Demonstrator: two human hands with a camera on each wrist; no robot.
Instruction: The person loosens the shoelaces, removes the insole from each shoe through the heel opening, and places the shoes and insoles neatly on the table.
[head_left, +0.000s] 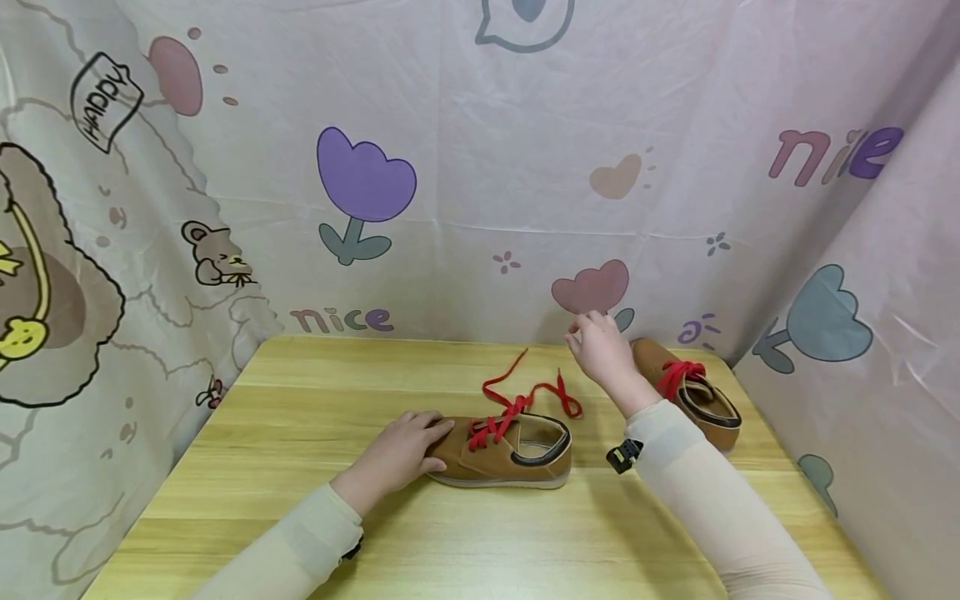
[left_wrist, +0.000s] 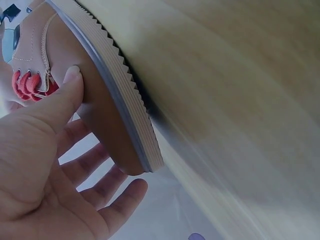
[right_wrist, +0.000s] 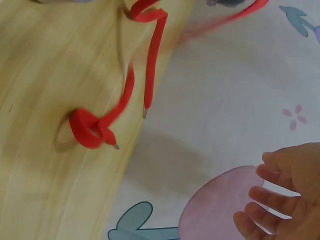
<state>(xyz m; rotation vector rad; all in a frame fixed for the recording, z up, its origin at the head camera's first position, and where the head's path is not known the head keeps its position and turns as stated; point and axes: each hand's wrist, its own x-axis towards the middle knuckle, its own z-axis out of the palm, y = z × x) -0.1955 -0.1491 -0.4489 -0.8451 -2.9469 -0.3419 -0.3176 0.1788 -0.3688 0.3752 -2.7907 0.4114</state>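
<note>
A brown shoe (head_left: 487, 468) lies sole down near the middle of the table, its toe pointing left. My left hand (head_left: 397, 450) holds the toe, and in the left wrist view the thumb (left_wrist: 71, 82) presses the upper with the fingers round the far side. The shoe's red lace (head_left: 516, 408) is threaded through the eyelets. Both loose ends trail toward the back of the table, one looped over itself (right_wrist: 87, 129). Raised behind and to the right of this shoe is my right hand (head_left: 606, 354), fingers loosely bent and nothing in them.
A second brown shoe (head_left: 720, 435) with a tied red lace (head_left: 681, 375) stands at the right rear of the wooden table (head_left: 315, 383), partly behind the right hand. A printed curtain (head_left: 465, 167) hangs along the back edge and both sides.
</note>
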